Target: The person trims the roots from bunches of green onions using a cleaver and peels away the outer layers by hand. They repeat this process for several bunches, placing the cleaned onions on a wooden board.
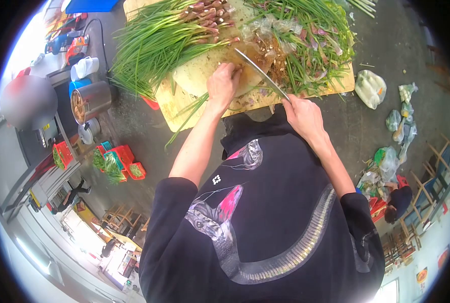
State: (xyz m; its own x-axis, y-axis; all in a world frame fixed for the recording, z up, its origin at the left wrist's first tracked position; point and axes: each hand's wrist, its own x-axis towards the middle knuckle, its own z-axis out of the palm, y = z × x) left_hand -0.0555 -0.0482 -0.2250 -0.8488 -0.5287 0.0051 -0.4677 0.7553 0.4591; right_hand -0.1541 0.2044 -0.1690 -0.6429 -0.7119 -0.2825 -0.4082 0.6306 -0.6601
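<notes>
My left hand (224,85) is closed over the wooden board, gripping a spring onion. The green leaves of that spring onion (192,112) trail out past my wrist toward the board's near edge; its bulb end is hidden by my fingers. In my right hand (304,117) is a knife (261,73), its narrow blade slanting up and left across the board (197,68). Beyond my left hand lies a big pile of spring onions (156,53) with purplish bulbs. Leafy trimmings and brown root scraps (315,53) are heaped right of the blade.
A white cloth-like bundle (370,89) lies right of the board, with several plastic bags (406,118) farther off. Red crates of greens (121,159) and a large metal pot (91,101) stand at left. Another person (400,201) is at lower right, beside more bags.
</notes>
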